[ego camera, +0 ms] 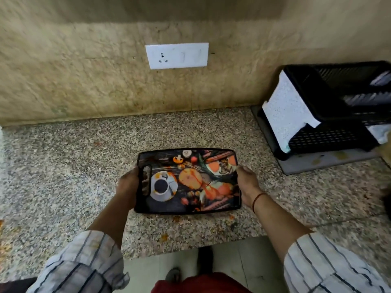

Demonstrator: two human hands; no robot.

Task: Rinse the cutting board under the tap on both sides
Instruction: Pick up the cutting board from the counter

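Both short edges of cutting board [188, 180] clamped, left hand [128, 183] at 9, right hand [247, 182] at 3 o'clock; lift level off desk [63, 166], no tap in view.

Left hand [129, 182] and right hand [247, 182] apparently gripping.

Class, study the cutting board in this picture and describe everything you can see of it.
The cutting board is a dark rounded rectangle, plastic by its look, printed with food and a coffee cup, with a handle slot at its left end. Orange smears mark its face. It lies face up at the granite counter, held by the left hand and right hand at its short ends.
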